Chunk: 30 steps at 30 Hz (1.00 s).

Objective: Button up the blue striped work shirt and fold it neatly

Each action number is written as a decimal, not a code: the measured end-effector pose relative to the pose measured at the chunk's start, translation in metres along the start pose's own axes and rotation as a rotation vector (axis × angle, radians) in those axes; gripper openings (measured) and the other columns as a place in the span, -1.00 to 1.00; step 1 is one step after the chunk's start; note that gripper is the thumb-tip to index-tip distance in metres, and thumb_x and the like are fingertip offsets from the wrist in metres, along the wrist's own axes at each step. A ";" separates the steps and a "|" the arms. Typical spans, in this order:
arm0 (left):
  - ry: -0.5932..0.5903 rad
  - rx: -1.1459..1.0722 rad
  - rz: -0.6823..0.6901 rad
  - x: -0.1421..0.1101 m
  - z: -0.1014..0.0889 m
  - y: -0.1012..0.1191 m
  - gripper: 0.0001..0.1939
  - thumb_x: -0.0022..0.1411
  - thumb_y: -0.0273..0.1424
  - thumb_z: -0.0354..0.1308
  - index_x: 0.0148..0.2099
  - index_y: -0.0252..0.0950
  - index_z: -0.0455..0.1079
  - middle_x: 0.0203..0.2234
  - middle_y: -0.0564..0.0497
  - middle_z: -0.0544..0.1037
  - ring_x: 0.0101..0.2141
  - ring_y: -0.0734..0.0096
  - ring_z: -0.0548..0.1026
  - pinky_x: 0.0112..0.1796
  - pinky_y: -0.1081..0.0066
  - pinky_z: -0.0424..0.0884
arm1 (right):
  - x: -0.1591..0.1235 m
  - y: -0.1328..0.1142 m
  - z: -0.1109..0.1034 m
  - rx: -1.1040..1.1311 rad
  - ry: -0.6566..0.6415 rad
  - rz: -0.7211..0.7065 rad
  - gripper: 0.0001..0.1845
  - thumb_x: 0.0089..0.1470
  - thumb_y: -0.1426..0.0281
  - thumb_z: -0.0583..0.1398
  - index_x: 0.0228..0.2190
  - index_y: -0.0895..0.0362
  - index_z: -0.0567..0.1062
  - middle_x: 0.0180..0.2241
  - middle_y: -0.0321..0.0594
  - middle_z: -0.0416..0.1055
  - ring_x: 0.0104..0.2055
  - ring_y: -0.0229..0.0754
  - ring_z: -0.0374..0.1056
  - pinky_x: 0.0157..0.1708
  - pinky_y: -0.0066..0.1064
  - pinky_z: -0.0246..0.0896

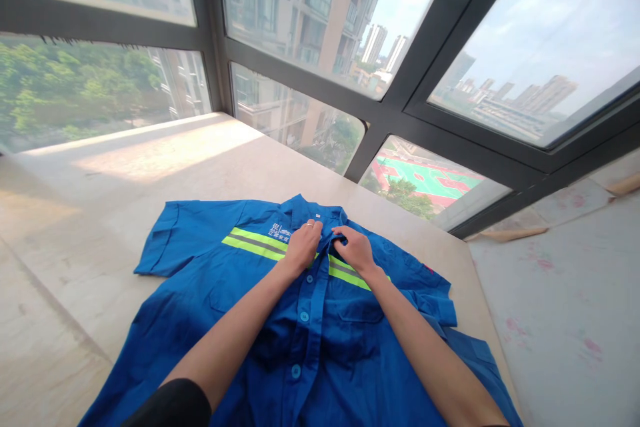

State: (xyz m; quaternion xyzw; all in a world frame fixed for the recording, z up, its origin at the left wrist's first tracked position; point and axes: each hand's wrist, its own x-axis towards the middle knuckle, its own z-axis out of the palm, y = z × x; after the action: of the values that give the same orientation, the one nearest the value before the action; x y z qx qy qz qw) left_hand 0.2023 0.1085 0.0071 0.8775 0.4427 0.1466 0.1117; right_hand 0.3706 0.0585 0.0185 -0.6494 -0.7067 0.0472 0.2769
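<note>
A blue short-sleeved work shirt (240, 320) lies spread front side up, its collar away from me. Yellow-green and grey reflective bands cross its chest, with white lettering on the left side. My left hand (303, 245), a ring on one finger, is closed on the front edge just below the collar. Opposite it, my right hand (354, 248) pinches the other front edge, thumb and finger curled together. Below the hands the front placket hangs unfastened, and several light blue buttons (305, 316) show along it. Whatever lies right between the fingertips is hidden.
The shirt rests on a pale stone-like ledge (100, 213) with a seam at left. Dark window frames (400, 113) rise along the back and right. A white wall with pink flowers (560, 320) borders the right side. More blue cloth (475, 353) shows by the right forearm.
</note>
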 end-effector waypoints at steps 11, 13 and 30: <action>-0.060 -0.147 -0.089 0.014 0.008 -0.016 -0.69 0.27 -0.47 -0.04 -0.18 -0.17 0.55 -0.24 -0.05 0.53 -0.23 0.29 0.52 -0.27 0.39 0.37 | 0.019 0.005 0.023 0.041 -0.197 -0.065 -0.70 0.09 0.52 0.11 -0.17 0.09 0.54 -0.12 -0.18 0.53 -0.08 -0.10 0.43 -0.06 -0.32 0.30; -0.039 -0.230 -0.127 0.015 0.008 -0.017 -0.73 0.23 -0.45 0.03 -0.18 -0.16 0.56 -0.24 -0.01 0.56 -0.21 0.29 0.52 -0.24 0.40 0.37 | 0.017 0.010 0.020 0.124 -0.224 -0.093 -0.76 0.11 0.45 0.15 -0.19 0.10 0.55 -0.20 -0.18 0.54 -0.18 -0.13 0.44 -0.14 -0.33 0.32; 0.042 -0.528 -0.232 0.014 0.009 -0.019 -0.83 0.11 -0.40 0.20 -0.24 -0.18 0.58 -0.33 0.10 0.63 -0.31 0.38 0.53 -0.31 0.45 0.31 | 0.012 -0.012 0.018 0.017 -0.127 0.200 -0.52 0.04 -0.06 0.21 -0.42 0.12 0.44 -0.39 -0.23 0.41 -0.37 -0.19 0.32 -0.39 -0.42 0.10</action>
State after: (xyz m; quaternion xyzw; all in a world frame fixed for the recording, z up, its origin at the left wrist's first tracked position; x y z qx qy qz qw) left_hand 0.1995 0.1299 -0.0056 0.7584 0.4889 0.2610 0.3430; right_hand 0.3520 0.0730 0.0123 -0.7099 -0.6541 0.1215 0.2312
